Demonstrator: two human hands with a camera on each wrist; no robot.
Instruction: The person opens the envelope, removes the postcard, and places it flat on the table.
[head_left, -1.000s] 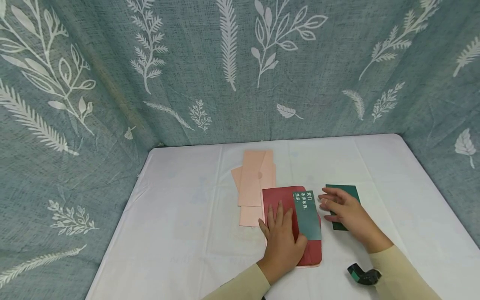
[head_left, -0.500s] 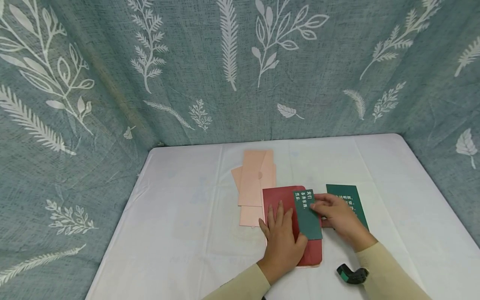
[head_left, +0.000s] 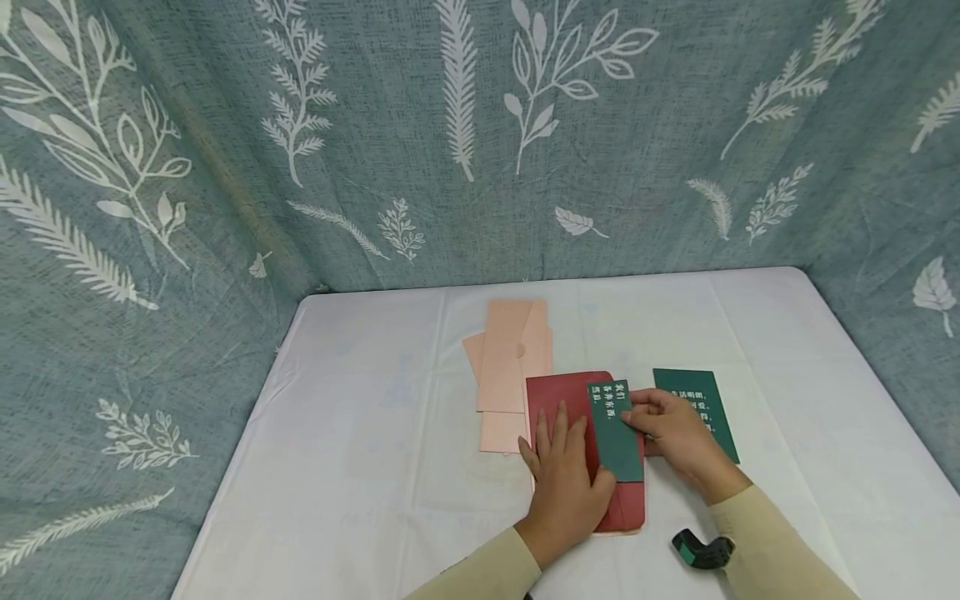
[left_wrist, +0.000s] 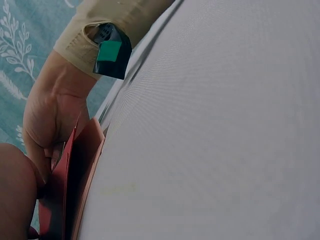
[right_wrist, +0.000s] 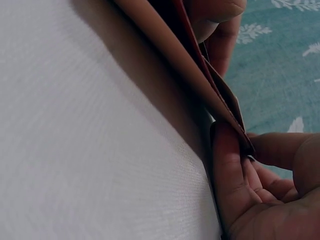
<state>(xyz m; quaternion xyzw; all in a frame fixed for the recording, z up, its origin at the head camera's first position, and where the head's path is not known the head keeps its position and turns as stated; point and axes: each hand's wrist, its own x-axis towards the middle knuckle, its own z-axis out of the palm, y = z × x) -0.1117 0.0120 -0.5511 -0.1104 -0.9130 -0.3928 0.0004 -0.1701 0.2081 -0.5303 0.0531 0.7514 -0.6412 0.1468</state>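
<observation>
My right hand (head_left: 678, 433) has moved in from above other green card (head_left: 722, 429); I pinch right edge of red folder (head_left: 557, 392), thumb at long green card (head_left: 619, 450). Left hand (head_left: 566, 496) lies spread on folder. Long green card, on folder, likely steadier.

The right hand (head_left: 681, 440), over the loose green card (head_left: 678, 379) a second ago, now sits farther left, fingers (head_left: 651, 397) pinching the edge of the red folder (head_left: 558, 389) and green strip (head_left: 618, 452), leaving white lettering (head_left: 696, 394) exposed.

Head view: high, facing forward-down across white cloth-covered table (head_left: 345, 467). Wrist views: low, close, aimed inward, nearly edge-on; both share rectangular red folder (head_left: 555, 392).
</observation>
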